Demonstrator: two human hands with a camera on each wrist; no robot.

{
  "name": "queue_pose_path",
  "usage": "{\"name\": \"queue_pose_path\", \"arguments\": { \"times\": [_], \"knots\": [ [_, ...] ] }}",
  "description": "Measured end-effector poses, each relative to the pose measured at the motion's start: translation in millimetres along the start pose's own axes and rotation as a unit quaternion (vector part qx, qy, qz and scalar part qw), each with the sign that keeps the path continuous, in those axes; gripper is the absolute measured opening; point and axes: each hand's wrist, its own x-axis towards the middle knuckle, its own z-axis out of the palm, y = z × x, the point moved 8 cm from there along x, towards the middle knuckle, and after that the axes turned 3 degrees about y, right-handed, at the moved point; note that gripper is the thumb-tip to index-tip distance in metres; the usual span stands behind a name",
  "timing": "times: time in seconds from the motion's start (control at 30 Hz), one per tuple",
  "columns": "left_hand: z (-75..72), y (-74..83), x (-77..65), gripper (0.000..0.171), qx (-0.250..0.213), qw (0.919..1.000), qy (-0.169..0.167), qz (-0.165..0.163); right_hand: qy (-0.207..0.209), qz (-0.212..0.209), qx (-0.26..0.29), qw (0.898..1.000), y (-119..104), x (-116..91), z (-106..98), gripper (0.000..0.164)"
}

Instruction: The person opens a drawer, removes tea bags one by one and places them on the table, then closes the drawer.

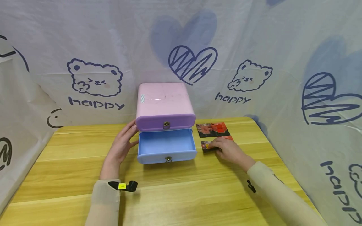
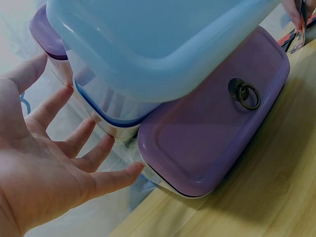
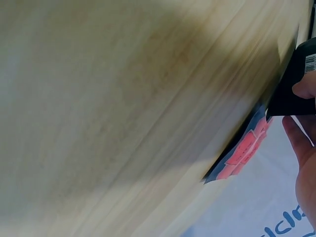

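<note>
A dark snack packet (image 1: 210, 145) lay at the tabletop's (image 1: 181, 191) three o'clock, pinched by the right hand (image 1: 230, 151). At nine o'clock from it stood the open blue drawer (image 1: 167, 146); the spread left hand (image 1: 122, 145) touched the drawer box (image 1: 165, 105).

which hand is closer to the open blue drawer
Left. The left hand rests flat against the left side of the blue drawer. The right hand is off to its right, on a snack packet.

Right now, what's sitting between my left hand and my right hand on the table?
In the head view, the open blue drawer lies between the left hand and the right hand, under the closed pink drawer.
</note>
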Motion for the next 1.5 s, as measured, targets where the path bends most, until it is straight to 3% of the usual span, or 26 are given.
{"name": "queue_pose_path", "arguments": {
  "times": [0.3,0.63,0.87,1.5],
  "knots": [
    [-0.7,-0.3,0.8,0.052,0.0,1.0,-0.006,0.004,-0.026,-0.022,-0.017,0.999,0.2,-0.5,7.3,0.038],
    [-0.2,-0.3,0.7,0.051,-0.001,1.0,-0.004,0.005,-0.072,0.023,0.002,0.997,5.3,-4.7,14.3,0.038],
    [-0.5,-0.5,0.8,0.051,-0.006,0.9999,-0.006,0.006,-0.09,0.03,0.001,0.996,5.6,-6.0,18.2,0.037],
    [0.5,-0.3,0.6,0.049,-0.002,1.0,-0.003,0.005,-0.078,0.024,0.003,0.997,3.7,-3.7,19.4,0.037]
  ]
}}
